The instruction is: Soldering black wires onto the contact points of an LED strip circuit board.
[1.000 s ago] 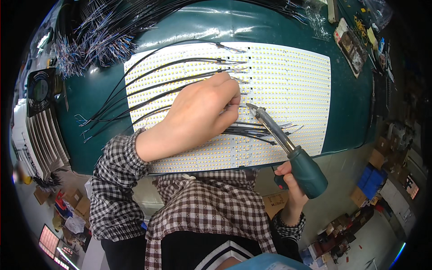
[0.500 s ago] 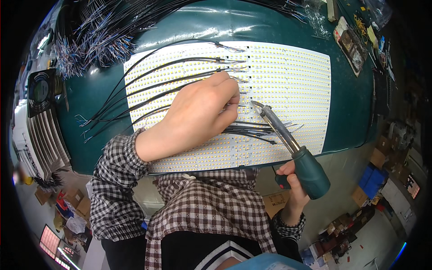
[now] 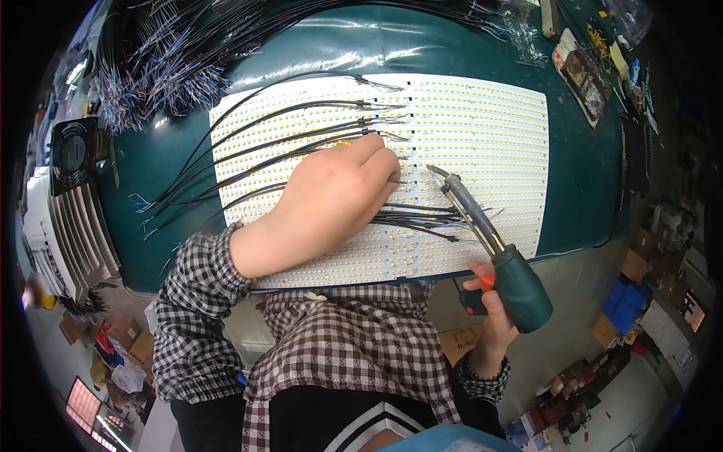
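Soldering gun (image 3: 521,290) fills the right hand (image 3: 495,320) pistol-wise; the left hand (image 3: 335,192) pinches a wire (image 3: 403,181), seemingly steadying it at the LED panel (image 3: 482,135).

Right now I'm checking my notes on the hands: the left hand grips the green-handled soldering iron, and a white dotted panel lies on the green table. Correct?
Not quite: the head view shows the right hand gripping the green-handled soldering iron. A white dotted panel does lie on the green table.
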Action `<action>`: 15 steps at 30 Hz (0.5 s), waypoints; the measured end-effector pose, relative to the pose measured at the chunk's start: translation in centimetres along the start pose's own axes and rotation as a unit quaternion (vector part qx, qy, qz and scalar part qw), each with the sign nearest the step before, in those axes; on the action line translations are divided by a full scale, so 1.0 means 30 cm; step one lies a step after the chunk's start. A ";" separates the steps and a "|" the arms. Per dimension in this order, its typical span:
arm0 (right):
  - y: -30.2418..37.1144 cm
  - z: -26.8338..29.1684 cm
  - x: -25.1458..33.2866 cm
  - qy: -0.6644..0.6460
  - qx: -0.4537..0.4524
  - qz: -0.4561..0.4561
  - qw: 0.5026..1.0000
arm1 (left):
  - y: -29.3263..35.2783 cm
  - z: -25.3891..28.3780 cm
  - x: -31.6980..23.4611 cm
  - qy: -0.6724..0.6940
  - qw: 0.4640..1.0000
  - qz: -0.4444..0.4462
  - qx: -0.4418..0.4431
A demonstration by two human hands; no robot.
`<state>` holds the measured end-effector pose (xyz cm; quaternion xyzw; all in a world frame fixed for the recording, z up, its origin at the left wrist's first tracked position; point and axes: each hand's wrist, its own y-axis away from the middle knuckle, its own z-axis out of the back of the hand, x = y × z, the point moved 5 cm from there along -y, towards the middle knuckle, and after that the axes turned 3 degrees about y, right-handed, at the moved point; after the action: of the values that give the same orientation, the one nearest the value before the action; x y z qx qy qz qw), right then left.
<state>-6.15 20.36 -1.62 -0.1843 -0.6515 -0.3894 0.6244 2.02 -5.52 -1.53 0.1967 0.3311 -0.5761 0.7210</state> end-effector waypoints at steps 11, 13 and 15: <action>-0.001 -0.009 0.006 -0.006 -0.007 -0.007 1.000 | -0.015 -0.004 0.014 0.076 0.995 0.032 -0.054; -0.013 -0.020 0.032 0.060 -0.016 -0.008 0.998 | -0.016 -0.005 0.011 0.079 0.995 0.035 -0.049; -0.016 -0.018 0.032 0.064 -0.005 -0.004 0.998 | -0.018 -0.005 0.015 0.109 0.991 0.061 -0.044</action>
<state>-6.29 19.43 -0.88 -0.1596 -0.6091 -0.4066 0.6620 1.51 -5.87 -1.91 0.2458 0.4200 -0.4911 0.7225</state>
